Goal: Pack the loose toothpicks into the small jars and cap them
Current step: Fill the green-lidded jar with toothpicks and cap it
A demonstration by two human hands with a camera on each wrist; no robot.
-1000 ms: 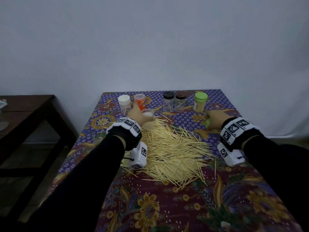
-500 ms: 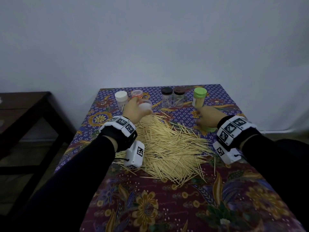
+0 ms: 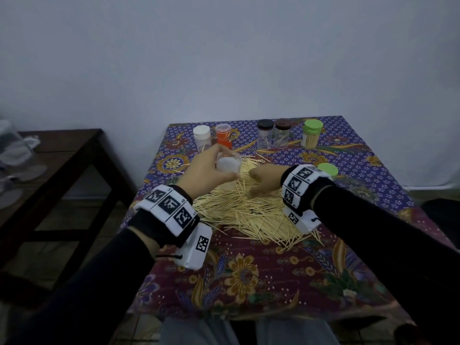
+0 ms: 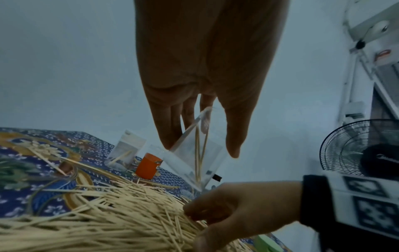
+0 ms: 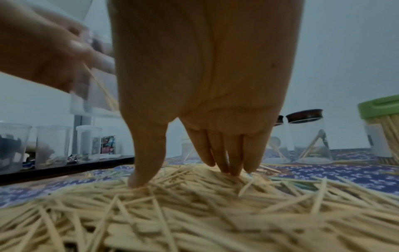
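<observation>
My left hand (image 3: 225, 162) grips a clear uncapped jar (image 4: 194, 162), tilted just above the far edge of the toothpick pile (image 3: 249, 212); a few toothpicks lie inside the jar. My right hand (image 5: 183, 175) reaches down onto the pile, with straight fingers (image 5: 228, 163) and thumb touching the toothpicks. A loose green lid (image 3: 328, 169) lies on the cloth behind the right wrist. At the back stand a white-capped jar (image 3: 202, 136), an orange jar (image 3: 223, 136), black-lidded (image 3: 265, 134) and brown-lidded (image 3: 283, 133) jars, and a green-lidded jar (image 3: 312, 134) full of toothpicks.
The table wears a patterned purple cloth (image 3: 249, 270), bare of objects in front of the pile. A dark wooden side table (image 3: 62, 150) stands to the left and carries clear plastic cups (image 5: 51, 145). A fan (image 4: 356, 150) stands beyond the table.
My right hand left the green lid at the right and came left onto the toothpick pile. My left hand kept hold of the clear jar above the pile.
</observation>
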